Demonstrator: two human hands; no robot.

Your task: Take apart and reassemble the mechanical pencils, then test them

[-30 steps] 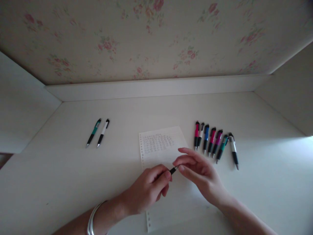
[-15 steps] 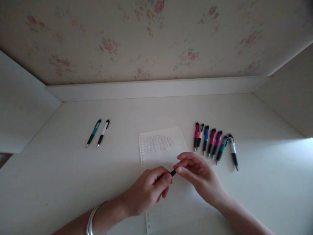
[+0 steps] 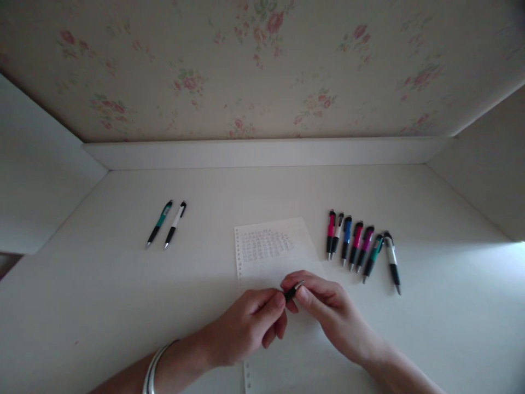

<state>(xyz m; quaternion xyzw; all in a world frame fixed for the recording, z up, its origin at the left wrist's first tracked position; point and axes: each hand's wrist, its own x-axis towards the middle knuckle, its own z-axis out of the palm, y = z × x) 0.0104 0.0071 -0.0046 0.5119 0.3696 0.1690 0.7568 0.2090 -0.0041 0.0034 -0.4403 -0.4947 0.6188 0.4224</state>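
Note:
A pen [image 3: 291,293] with a black grip and silver tip is held over the sheet of paper [image 3: 268,273], its tip pointing up and to the right. My left hand [image 3: 252,325] is closed around the pen's body, hiding most of it. My right hand [image 3: 332,312] pinches the silver tip end between thumb and fingers. I cannot tell whether the tip is screwed on or loose. The paper is ruled, with punched holes down its left edge and handwriting near the top.
To the right lies a row of several pens [image 3: 357,243] in pink, white, blue, purple and green. A green pen [image 3: 159,223] and a white pen [image 3: 175,224] lie at the left. A white ledge [image 3: 262,153] and side panels border the white desk [image 3: 102,284].
My right fingers have closed in on the pen's front end, and the silver tip now shows. The view has shifted slightly. The pens on the desk lie as before.

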